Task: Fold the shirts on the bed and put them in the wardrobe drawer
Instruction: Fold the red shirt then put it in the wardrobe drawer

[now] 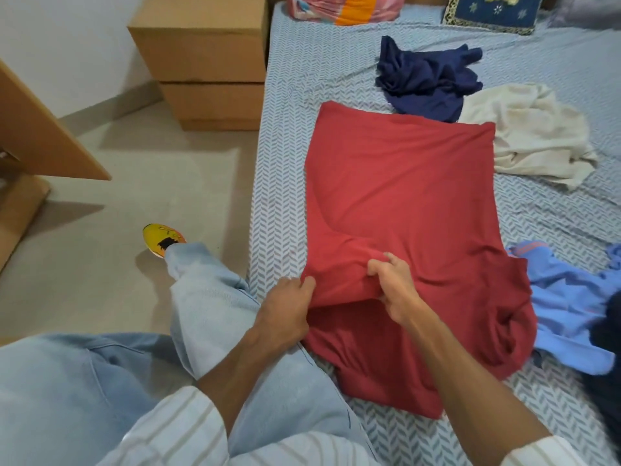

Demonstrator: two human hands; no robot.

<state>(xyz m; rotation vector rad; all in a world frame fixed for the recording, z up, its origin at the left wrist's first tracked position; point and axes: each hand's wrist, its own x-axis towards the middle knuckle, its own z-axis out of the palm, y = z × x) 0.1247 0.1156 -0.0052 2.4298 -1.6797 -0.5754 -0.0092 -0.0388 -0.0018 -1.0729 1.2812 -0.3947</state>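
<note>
Both hands hold a raised fold of the red shirt (pixel 403 196) spread on the bed (pixel 289 129): the left hand (pixel 285 307) pinches its edge, the right hand (pixel 391 284) has a closed grip on the cloth. Beyond lie a cream shirt (pixel 527 136) and a crumpled navy shirt (pixel 426 75).

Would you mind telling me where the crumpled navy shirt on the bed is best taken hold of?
Probably at the raised bunch of folds on the navy shirt's left half, coming down from above with the fingers. It lies in a loose heap with no flat edge showing, and its right side touches the cream shirt, so the left keeps clear.
</note>
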